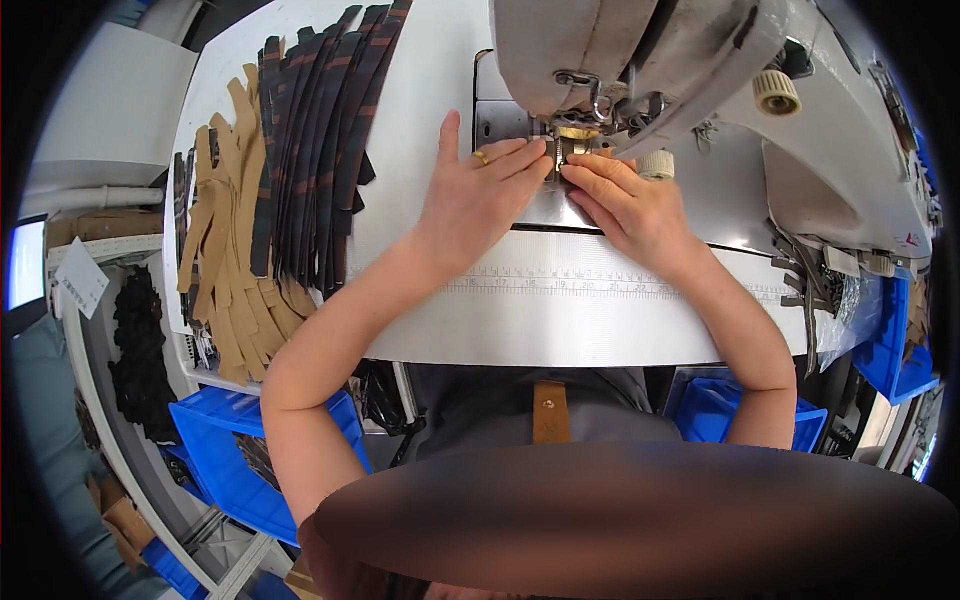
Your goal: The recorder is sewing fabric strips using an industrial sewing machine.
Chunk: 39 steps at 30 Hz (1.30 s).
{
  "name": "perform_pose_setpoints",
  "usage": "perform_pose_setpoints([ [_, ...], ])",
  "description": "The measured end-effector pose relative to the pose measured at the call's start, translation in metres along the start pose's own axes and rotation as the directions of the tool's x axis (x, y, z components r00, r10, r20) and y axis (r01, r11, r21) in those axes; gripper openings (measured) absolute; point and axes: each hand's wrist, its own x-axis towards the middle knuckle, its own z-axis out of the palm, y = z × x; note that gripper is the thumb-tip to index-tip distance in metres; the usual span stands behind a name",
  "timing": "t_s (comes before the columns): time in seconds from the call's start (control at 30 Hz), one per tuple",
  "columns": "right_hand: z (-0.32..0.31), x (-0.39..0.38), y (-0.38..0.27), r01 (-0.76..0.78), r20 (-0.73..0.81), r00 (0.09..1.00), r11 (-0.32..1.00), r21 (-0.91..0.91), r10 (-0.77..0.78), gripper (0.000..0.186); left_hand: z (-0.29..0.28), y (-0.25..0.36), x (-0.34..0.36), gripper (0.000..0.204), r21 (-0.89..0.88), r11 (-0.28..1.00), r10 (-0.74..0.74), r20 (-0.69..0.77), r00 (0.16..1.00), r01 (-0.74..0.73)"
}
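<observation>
A white sewing machine [640, 50] stands over the far middle of the table. Both hands meet at its presser foot area, on the metal plate [560, 208]. My left hand [480, 190] lies flat with fingers stretched toward the foot and the thumb spread away; a gold ring is on one finger. Just across from it, my right hand [630, 200] has its fingers bent and pressed together by the foot. A narrow dark piece [566, 160] shows between the fingertips. What the right fingers pinch, if anything, is hidden.
Dark plaid fabric strips [325, 140] and tan strips [235, 230] lie stacked on the table's left. A ruler scale [560, 283] runs along the front. Grey strips [815, 275] lie at the right edge. Blue bins [225, 440] stand below; another blue bin [890, 350] is at right.
</observation>
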Motion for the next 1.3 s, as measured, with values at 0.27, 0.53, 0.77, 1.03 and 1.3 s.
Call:
perform_pose_setpoints([
  [0.27, -0.019, -0.004, -0.005, -0.502, 0.125, 0.862, 0.790, 0.352, 0.492, 0.016, 0.013, -0.006, 0.006, 0.023, -0.041, 0.996, -0.083, -0.089, 0.993, 0.079],
  [0.53, -0.034, 0.026, 0.031, -0.700, 0.605, 0.616, -0.004, 0.715, 0.504, 0.017, 0.011, -0.007, 0.006, 0.024, -0.175, 0.976, -0.157, -0.156, 0.975, 0.130],
  [0.77, -0.004, 0.013, 0.005, -0.114, 0.017, 0.993, 0.979, 0.171, 0.113, 0.028, 0.012, -0.007, 0.002, 0.016, -0.058, 0.996, -0.076, -0.137, 0.988, 0.069],
  [1.03, 0.000, 0.012, 0.003, -0.005, -0.004, 1.000, 0.991, -0.132, 0.004, 0.026, 0.008, -0.005, 0.004, 0.019, -0.069, 0.995, -0.075, -0.121, 0.990, 0.067],
  [1.3, -0.001, 0.013, 0.011, 0.007, 0.029, 1.000, 0.977, -0.211, 0.000, 0.032, 0.013, -0.010, 0.008, 0.016, -0.024, 0.996, -0.088, -0.139, 0.986, 0.085],
])
